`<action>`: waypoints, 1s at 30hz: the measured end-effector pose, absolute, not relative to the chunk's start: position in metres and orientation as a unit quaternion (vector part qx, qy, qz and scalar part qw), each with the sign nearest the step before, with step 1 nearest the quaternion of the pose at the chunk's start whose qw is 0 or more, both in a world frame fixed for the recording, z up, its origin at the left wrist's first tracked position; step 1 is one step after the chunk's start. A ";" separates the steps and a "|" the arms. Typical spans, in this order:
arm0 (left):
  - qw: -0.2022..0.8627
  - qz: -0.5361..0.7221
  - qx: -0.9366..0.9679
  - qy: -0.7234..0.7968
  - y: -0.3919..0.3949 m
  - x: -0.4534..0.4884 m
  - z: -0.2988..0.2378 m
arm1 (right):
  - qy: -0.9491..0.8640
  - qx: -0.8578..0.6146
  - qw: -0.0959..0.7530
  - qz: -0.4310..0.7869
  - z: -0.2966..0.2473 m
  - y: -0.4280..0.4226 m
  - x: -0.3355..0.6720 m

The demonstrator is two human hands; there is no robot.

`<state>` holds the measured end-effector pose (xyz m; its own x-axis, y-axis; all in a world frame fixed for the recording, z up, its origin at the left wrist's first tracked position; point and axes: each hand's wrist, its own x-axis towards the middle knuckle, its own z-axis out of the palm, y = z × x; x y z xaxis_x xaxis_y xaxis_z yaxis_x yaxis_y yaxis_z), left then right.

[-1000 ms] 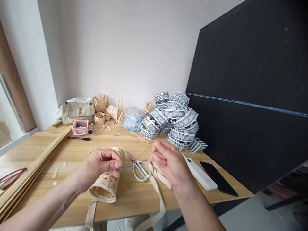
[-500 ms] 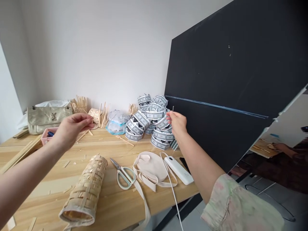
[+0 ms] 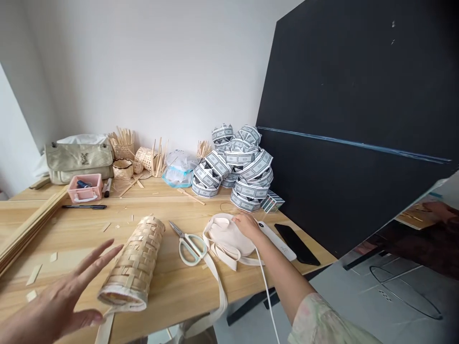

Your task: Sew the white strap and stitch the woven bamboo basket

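My left hand point(image 3: 77, 289) is open, fingers spread, just left of a woven bamboo tube basket point(image 3: 136, 260) lying on its side. Pale cloth tape edges the basket's near mouth, and a strip of it hangs down over the table edge. My right hand point(image 3: 246, 224) is over a coil of cream cotton tape point(image 3: 229, 236), fingers drawn together at its upper right. Whatever may be between those fingers is hidden. Scissors point(image 3: 189, 246) with pale green handles lie between basket and coil, blades partly apart.
A white power bank point(image 3: 278, 241) with a cable and a black phone point(image 3: 297, 243) lie on the right. Behind are stacked patterned paper rings point(image 3: 240, 167), small baskets, a handbag point(image 3: 81, 162) and a pink box point(image 3: 85, 188). A black board point(image 3: 340, 95) leans at right.
My left hand has dropped toward me and opened from a pinch. My right hand has come down from beside the paper rings to the tape coil. The view has shifted slightly.
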<state>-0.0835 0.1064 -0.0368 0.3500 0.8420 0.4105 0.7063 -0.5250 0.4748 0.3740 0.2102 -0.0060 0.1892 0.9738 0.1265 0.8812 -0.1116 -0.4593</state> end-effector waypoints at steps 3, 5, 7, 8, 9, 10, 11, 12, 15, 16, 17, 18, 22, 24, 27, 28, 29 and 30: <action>0.161 0.327 0.779 0.511 0.098 -0.072 -0.052 | -0.632 -0.753 0.153 0.100 -0.010 0.207 0.369; 0.186 0.355 0.752 0.524 0.093 -0.061 -0.055 | -0.628 -0.768 0.095 0.082 -0.003 0.206 0.367; 0.200 0.352 0.739 0.539 0.091 -0.052 -0.054 | -0.623 -0.779 0.045 0.051 0.009 0.203 0.363; 0.200 0.345 0.735 0.548 0.090 -0.049 -0.055 | -0.621 -0.783 0.026 0.032 0.015 0.201 0.360; 0.197 0.338 0.733 0.556 0.089 -0.047 -0.056 | -0.621 -0.784 0.013 0.012 0.021 0.199 0.357; 0.193 0.335 0.731 0.562 0.089 -0.045 -0.057 | -0.623 -0.783 0.002 -0.005 0.026 0.198 0.352; 0.190 0.336 0.731 0.562 0.090 -0.044 -0.060 | -0.626 -0.780 -0.007 -0.017 0.030 0.196 0.348; 0.188 0.342 0.731 0.560 0.091 -0.044 -0.062 | -0.629 -0.777 -0.015 -0.024 0.033 0.196 0.344; 0.196 0.356 0.730 0.549 0.096 -0.043 -0.067 | -0.635 -0.771 -0.035 -0.020 0.041 0.198 0.334; 0.201 0.363 0.723 0.552 0.098 -0.043 -0.067 | -0.636 -0.771 -0.038 -0.019 0.043 0.199 0.332; 0.207 0.374 0.708 0.562 0.099 -0.043 -0.066 | -0.636 -0.770 -0.037 -0.021 0.046 0.200 0.331; 0.215 0.389 0.686 0.576 0.100 -0.044 -0.065 | -0.638 -0.769 -0.032 -0.027 0.049 0.200 0.330; 0.276 0.470 0.593 0.593 0.099 -0.049 -0.051 | -0.669 -0.740 0.002 -0.067 0.059 0.191 0.318; 0.348 0.503 0.538 0.581 0.097 -0.051 -0.042 | -0.709 -0.703 0.010 -0.055 0.056 0.183 0.301; 0.460 0.556 0.395 0.568 0.095 -0.046 -0.032 | -0.774 -0.634 -0.007 0.004 0.037 0.171 0.266; 0.482 0.588 0.348 0.549 0.095 -0.044 -0.030 | -0.786 -0.618 -0.020 0.023 0.029 0.168 0.255; 0.491 0.626 0.300 0.525 0.095 -0.040 -0.028 | -0.793 -0.608 -0.034 0.038 0.019 0.165 0.244; 0.502 0.654 0.265 0.499 0.096 -0.038 -0.027 | -0.794 -0.604 -0.047 0.049 0.011 0.162 0.235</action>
